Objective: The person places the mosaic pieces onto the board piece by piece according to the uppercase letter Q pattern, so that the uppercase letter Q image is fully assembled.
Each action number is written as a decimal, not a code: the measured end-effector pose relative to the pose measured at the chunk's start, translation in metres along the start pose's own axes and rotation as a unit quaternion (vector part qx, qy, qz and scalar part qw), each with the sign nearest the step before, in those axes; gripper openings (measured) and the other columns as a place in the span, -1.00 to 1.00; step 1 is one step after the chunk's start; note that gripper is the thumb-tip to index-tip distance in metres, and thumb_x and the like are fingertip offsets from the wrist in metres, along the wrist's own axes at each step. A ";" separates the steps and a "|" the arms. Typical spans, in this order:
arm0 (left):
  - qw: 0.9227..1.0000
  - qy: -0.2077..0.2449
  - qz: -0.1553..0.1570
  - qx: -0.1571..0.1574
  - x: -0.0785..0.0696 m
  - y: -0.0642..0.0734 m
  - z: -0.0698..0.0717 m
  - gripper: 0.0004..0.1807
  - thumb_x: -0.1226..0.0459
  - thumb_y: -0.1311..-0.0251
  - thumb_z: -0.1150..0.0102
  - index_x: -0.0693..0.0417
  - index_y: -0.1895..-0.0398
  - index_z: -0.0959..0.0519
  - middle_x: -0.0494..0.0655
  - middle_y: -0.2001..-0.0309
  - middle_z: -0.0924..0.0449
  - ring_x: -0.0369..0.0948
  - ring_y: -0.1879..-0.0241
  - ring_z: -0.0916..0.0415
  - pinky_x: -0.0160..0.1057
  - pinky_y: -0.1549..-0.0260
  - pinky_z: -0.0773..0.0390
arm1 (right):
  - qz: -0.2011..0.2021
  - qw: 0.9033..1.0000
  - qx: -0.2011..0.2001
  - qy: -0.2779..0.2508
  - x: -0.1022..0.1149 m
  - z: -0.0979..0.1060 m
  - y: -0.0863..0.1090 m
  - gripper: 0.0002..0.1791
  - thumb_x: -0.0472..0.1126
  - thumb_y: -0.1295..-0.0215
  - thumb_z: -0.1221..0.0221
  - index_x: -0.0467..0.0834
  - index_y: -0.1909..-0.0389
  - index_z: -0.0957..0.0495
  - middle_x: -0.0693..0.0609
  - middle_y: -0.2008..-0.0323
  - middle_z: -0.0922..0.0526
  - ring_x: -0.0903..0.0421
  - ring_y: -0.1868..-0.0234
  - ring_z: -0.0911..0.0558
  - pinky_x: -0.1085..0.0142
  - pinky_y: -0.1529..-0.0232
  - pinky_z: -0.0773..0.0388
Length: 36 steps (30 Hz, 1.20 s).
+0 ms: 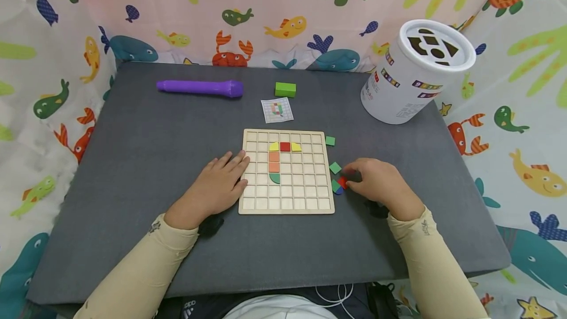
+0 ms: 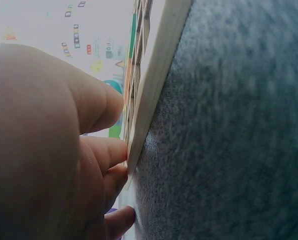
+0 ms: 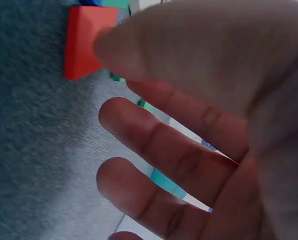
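A wooden grid board [image 1: 310, 204] lies flat on the table with several coloured tiles in its squares. Among them are a red tile [image 1: 285, 146], yellow tiles [image 1: 296, 147], orange tiles [image 1: 274, 167] and a green quarter-round tile [image 1: 275, 178]. My left hand [image 1: 220, 183] rests at the board's left edge, fingers spread, the fingertips against its side in the left wrist view. Right of the board, my right hand [image 1: 378, 181] pinches a loose red tile [image 3: 81, 45] at the thumb tip; the index fingertip is mostly hidden behind the thumb. Loose green tiles [image 1: 335, 168] and a blue piece [image 1: 339, 191] lie beside it.
Behind the board lie a small printed pattern card [image 1: 277, 110], a green block [image 1: 285, 89] and a purple tube-shaped marker [image 1: 199, 87]. A white tub [image 1: 405, 82] with a shape-cut lid stands at the back right. Patterned cloth [image 1: 186, 18] hangs around the grey table [image 1: 283, 255].
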<state>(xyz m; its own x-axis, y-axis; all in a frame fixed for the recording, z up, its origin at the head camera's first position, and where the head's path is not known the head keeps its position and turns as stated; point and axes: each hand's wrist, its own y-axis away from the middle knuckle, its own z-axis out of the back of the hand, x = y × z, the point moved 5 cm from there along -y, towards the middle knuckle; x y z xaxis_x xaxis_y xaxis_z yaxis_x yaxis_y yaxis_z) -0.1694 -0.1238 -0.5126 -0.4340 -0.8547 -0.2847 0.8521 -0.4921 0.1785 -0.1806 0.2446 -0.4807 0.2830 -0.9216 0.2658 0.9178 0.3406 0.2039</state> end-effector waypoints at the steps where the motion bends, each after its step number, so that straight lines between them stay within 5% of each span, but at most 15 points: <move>1: 1.000 0.001 0.001 0.001 0.000 0.000 0.000 -0.32 0.04 -0.69 0.09 0.08 -0.72 -0.16 0.04 -0.70 -0.04 0.17 -0.66 0.06 0.29 -0.56 0.00 | 0.001 1.000 0.003 0.000 0.001 -0.002 0.000 -0.72 -0.17 -0.31 -0.45 -0.05 -0.02 -0.83 0.00 0.05 -0.79 -0.01 0.06 -0.73 -0.08 0.04 -0.69; 20: 1.000 0.001 -0.004 -0.008 -0.001 0.002 0.003 -0.33 0.06 -0.68 0.07 0.11 -0.71 -0.19 0.06 -0.69 -0.07 0.18 -0.65 0.02 0.31 -0.54 -0.03 | 0.019 0.999 -0.015 0.026 0.008 -0.009 0.006 -0.66 -0.13 -0.20 -0.54 -0.08 0.00 -0.83 0.03 0.12 -0.79 0.03 0.18 -0.73 -0.03 0.17 -0.70; 27: 1.000 0.004 -0.010 0.004 -0.002 -0.001 -0.001 -0.32 0.03 -0.69 0.11 0.07 -0.73 -0.15 0.03 -0.70 -0.02 0.16 -0.66 0.07 0.30 -0.55 0.00 | 0.010 0.998 -0.053 0.032 0.012 -0.002 0.011 -0.71 -0.18 -0.16 -0.49 -0.03 0.06 -0.84 0.08 0.21 -0.77 0.13 0.37 -0.60 0.12 0.42 -0.60; 36: 1.000 0.006 0.003 0.008 0.000 0.002 0.003 -0.32 0.04 -0.69 0.10 0.07 -0.72 -0.15 0.03 -0.71 -0.02 0.16 -0.66 0.07 0.28 -0.56 0.00 | 0.138 0.984 -0.111 0.024 0.071 0.003 -0.012 -0.75 -0.25 -0.18 -0.49 -0.08 0.10 -0.81 0.09 0.23 -0.78 0.16 0.37 -0.59 0.19 0.40 -0.59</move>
<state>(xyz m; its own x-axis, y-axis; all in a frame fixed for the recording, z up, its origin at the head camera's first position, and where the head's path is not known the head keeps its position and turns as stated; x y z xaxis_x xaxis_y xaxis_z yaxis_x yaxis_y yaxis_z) -0.1687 -0.1250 -0.5098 -0.4252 -0.8561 -0.2938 0.8501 -0.4891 0.1951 -0.1727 0.1755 -0.4620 0.5378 -0.8093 0.2360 0.8409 0.5350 -0.0817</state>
